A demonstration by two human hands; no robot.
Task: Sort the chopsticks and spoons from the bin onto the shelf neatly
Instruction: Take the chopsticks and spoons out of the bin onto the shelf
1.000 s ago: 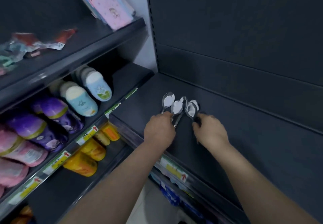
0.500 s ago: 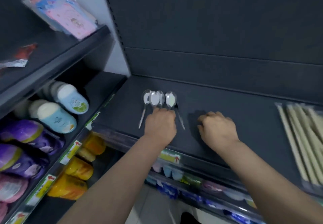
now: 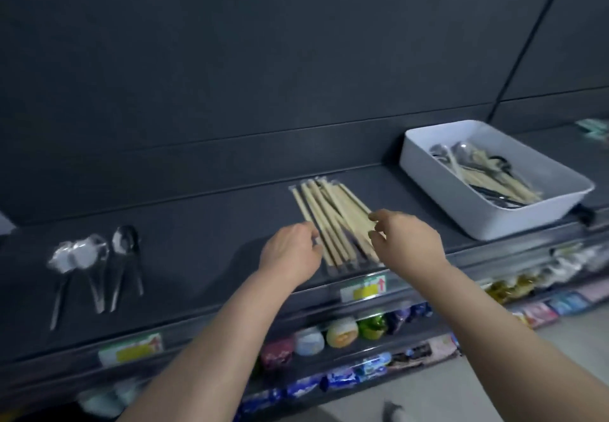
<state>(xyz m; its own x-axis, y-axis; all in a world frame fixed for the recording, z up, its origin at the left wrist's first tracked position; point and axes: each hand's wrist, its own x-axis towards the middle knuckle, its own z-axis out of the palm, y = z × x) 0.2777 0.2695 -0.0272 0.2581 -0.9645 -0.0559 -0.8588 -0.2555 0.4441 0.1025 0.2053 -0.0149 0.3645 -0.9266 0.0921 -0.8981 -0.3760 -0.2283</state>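
Note:
Several metal spoons point(image 3: 95, 257), some in clear wrap, lie side by side on the left of the dark shelf point(image 3: 214, 224). A bundle of wooden chopsticks point(image 3: 333, 214) in clear sleeves lies at the shelf's middle. My left hand point(image 3: 290, 250) is at the bundle's left edge, fingers loosely curled, holding nothing. My right hand point(image 3: 405, 240) hovers over the bundle's right side, thumb and fingers apart, and hides part of it. A white bin point(image 3: 494, 220) at the right holds more chopsticks and spoons point(image 3: 487, 174).
Yellow price labels point(image 3: 362, 290) sit on the shelf's front rail. Lower shelves carry packaged goods point(image 3: 339, 332). The dark back panel point(image 3: 296, 75) rises behind the shelf. Bare shelf lies between the spoons and the chopsticks.
Both hands left the spoons and moved right to the chopstick bundle. The view swung right, bringing the chopsticks and the white bin into sight.

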